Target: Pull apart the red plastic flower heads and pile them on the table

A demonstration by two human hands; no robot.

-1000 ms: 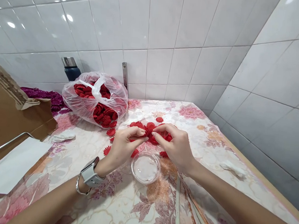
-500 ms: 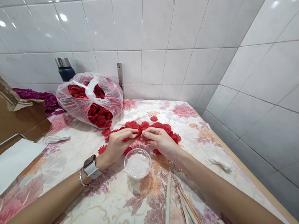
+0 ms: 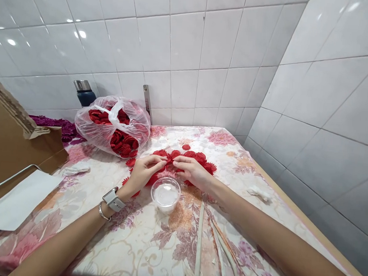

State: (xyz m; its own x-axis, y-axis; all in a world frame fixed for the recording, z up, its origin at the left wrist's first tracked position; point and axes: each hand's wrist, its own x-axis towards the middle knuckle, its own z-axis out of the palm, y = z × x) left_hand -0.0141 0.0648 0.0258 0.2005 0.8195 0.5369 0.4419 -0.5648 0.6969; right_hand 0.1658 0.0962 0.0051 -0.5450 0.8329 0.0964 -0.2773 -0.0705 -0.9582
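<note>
My left hand [image 3: 145, 169] has its thumb and fingertips closed at the edge of a small red fabric-like flower [image 3: 170, 158]. From the other side my right hand [image 3: 192, 171] pinches the same flower, its fingers partly hiding it. Beneath and behind both hands, several red flowers with scalloped petals [image 3: 201, 158] lie in a loose pile. One red flower [image 3: 186, 147] sits apart, just behind the pile. A clear round plastic cup [image 3: 165, 194] with a whitish content stands right in front of my hands.
A tied plastic bag of red flowers [image 3: 113, 127] lies at the back left, with a dark blue flask [image 3: 84, 94] behind it. Purple flowers [image 3: 55, 125], a cardboard box [image 3: 16, 143] and white paper [image 3: 19, 198] are at left. Pale strips [image 3: 199, 244] lie in front.
The camera view has tilted up and shifted slightly. My hands stay over the pile, with the fingertips a little further apart around the red flower.
</note>
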